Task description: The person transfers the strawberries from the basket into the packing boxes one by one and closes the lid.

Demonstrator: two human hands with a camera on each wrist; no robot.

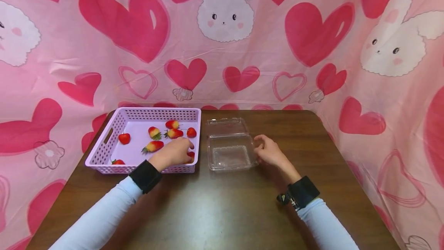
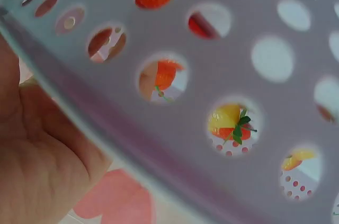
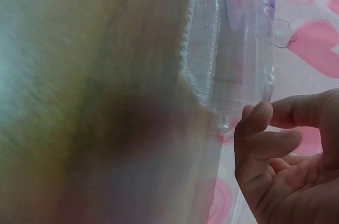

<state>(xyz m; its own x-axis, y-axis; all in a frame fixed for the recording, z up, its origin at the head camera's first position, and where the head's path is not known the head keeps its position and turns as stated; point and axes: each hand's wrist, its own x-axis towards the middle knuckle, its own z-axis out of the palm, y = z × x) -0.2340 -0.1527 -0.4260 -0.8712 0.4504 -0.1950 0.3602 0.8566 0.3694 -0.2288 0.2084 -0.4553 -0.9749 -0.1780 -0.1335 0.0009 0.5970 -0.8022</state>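
My left hand (image 1: 178, 150) reaches over the front wall of a lilac plastic basket (image 1: 118, 126), its fingers bent down at a red strawberry (image 1: 190, 156) in the front right corner. Through the wall holes in the left wrist view, skin shows beside a strawberry (image 2: 166, 73); whether the fingers grip it is hidden. More red and yellow strawberries (image 1: 154, 146) with green leaves lie inside the basket. To its right a clear plastic clamshell box (image 1: 230, 151) sits with its lid up. My right hand (image 1: 268, 150) pinches the box's right edge between thumb and forefinger.
Both containers stand on a brown wooden table (image 1: 215, 203), the box a short way from the basket's right wall. A pink curtain (image 1: 263, 88) with hearts and rabbits hangs behind the table and at its sides.
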